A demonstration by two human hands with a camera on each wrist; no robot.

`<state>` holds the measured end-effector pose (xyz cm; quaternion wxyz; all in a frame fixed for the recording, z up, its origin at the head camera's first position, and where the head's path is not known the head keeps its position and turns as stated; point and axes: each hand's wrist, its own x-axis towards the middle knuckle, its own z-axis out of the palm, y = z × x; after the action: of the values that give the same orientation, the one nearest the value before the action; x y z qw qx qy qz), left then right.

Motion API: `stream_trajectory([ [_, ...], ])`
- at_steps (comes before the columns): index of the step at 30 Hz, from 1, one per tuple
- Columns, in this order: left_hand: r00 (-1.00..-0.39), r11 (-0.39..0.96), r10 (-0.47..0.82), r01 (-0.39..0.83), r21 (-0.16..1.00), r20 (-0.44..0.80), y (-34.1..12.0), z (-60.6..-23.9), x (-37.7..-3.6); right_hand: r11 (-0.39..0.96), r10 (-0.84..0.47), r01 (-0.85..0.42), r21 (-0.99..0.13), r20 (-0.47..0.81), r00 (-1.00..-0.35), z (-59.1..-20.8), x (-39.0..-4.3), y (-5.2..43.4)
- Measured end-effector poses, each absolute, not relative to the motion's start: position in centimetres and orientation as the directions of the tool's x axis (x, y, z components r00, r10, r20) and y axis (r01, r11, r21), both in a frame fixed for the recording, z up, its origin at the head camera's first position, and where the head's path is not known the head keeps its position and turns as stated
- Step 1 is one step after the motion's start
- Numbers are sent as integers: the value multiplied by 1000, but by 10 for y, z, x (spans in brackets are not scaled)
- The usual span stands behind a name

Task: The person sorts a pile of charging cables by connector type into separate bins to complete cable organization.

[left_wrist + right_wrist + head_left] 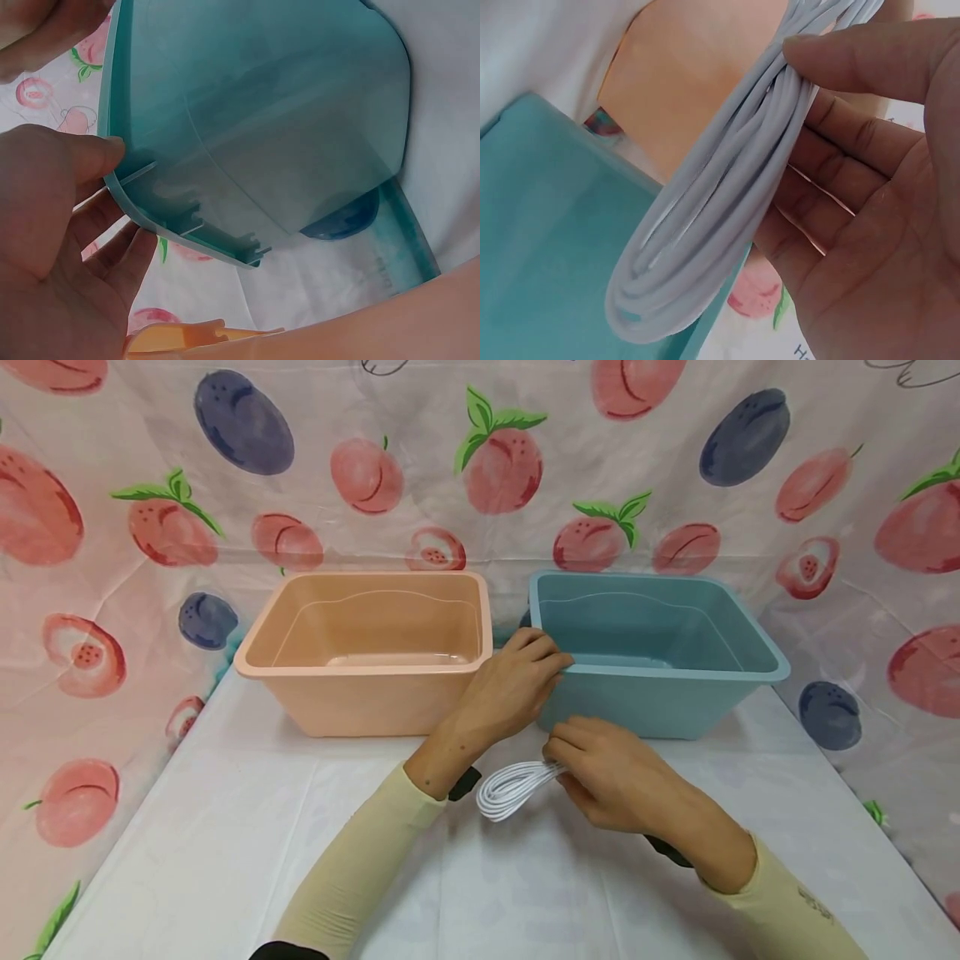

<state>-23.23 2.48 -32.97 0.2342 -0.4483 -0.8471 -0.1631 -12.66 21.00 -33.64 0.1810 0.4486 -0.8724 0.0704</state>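
Note:
A coiled white cable (514, 788) is pinched between the thumb and fingers of my right hand (617, 774), just in front of the blue-green bin (637, 706). The right wrist view shows the cable's loops (705, 217) hanging from under the thumb, with the bin behind them. My left hand (517, 681) grips the near left corner of that bin's rim. In the left wrist view the left thumb (97, 156) lies on one side of the rim and the fingers lie on the other. What I can see of the bin's inside holds nothing.
To the left stands a peach-coloured bin (375, 702), with a narrow gap between it and the blue-green one. Both are on a table with a white cloth (225, 843). A fruit-print cloth (420, 410) hangs behind and along the sides.

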Motion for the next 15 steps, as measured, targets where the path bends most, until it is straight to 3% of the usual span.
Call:
stream_trajectory([
  [15,-498,544,684,835,81,533,24,-329,-232,606,-725,-795,17,423,-544,-323,-127,221],
])
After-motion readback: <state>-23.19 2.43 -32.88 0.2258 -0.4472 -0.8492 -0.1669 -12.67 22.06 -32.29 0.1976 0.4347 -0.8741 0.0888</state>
